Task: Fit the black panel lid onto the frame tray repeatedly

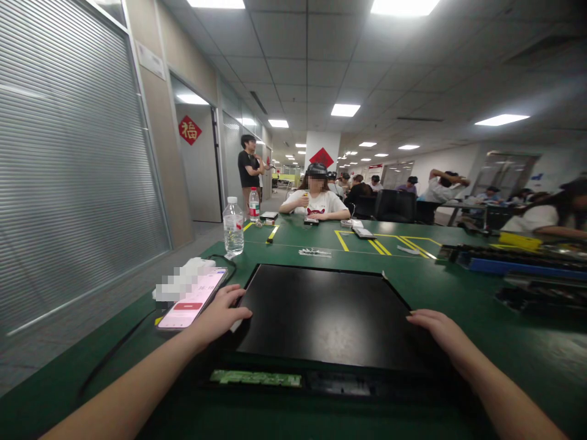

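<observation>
A black LCD screen panel (321, 315) lies face up in front of me, its dark surface reflecting a ceiling light. My left hand (229, 308) grips its left edge, thumb on top and the other fingers along the side. On the opposite edge my right hand (438, 327) has hold of the panel, with its lower fingers hidden. Along the panel's near side runs a dark strip with a green circuit board (255, 378) on it. A phone with a lit pink screen (192, 299) rests just left of my left hand.
A clear water bottle (233, 229) and a red-labelled bottle (254, 205) stand beyond the phone. A black cable (117, 348) trails along the left. Long dark parts (486, 263) are piled at right on the green table (293, 421). Across it sits a person (316, 201).
</observation>
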A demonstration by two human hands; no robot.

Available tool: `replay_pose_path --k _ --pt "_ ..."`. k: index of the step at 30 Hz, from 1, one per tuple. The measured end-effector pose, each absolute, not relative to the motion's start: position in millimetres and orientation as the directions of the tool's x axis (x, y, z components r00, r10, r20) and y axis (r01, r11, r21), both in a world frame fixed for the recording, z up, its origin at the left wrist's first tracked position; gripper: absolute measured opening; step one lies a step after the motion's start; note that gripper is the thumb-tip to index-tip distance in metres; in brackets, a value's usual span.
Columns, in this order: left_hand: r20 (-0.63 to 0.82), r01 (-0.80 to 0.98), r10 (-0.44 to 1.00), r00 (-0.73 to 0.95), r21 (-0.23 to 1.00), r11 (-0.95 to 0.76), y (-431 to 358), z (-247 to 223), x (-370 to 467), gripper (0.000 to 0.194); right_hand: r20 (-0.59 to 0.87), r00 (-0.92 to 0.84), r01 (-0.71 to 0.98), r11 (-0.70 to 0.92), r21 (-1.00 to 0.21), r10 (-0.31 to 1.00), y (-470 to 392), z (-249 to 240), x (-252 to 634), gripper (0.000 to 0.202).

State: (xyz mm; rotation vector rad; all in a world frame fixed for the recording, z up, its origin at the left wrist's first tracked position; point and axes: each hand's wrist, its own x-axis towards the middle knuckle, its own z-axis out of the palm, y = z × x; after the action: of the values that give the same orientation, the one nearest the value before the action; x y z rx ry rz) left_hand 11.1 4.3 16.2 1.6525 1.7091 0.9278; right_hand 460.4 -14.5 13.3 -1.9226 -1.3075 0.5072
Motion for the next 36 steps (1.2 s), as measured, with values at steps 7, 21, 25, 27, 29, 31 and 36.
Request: replay_pose_path --k 7,21,25,27,29,31,36 --pt "0.023 0.599 0.998 -0.053 0.801 0.013 -1.4 22.9 16.6 0.058 0.121 0.368 0.695 -0.186 -0.695 0.922 -15.8 13.7 459.3 0.028" --pt "0.070 0.663 0.997 -0.020 0.747 -0.040 4.5 9.2 8.9 0.062 0.137 0.333 0.770 -0.185 -0.611 0.933 -15.8 14.6 458.7 0.031" --pt "0.072 0.660 0.997 -0.005 0.750 -0.051 4.3 9.8 8.4 0.061 0.146 0.332 0.784 -0.186 -0.593 0.932 -15.3 14.7 458.7 0.028" --pt "0.075 0.654 0.997 -0.004 0.755 -0.054 4.2 10.3 8.1 0.058 0.146 0.324 0.793 -0.184 -0.581 0.935 -14.6 13.2 459.5 0.028" --pt "0.081 0.651 0.997 -0.003 0.757 -0.060 3.8 10.8 7.7 0.056 0.139 0.321 0.794 -0.186 -0.579 0.937 -14.0 11.6 460.4 0.029" --pt "0.091 0.655 0.996 0.005 0.752 -0.072 3.1 11.4 7.5 0.055 0.134 0.326 0.782 -0.187 -0.594 0.936 -13.9 10.8 460.7 0.029" --pt "0.099 0.663 0.995 0.009 0.744 -0.080 1.6 11.5 7.9 0.054 0.106 0.338 0.744 -0.197 -0.638 0.935 -17.0 14.4 456.4 0.027"
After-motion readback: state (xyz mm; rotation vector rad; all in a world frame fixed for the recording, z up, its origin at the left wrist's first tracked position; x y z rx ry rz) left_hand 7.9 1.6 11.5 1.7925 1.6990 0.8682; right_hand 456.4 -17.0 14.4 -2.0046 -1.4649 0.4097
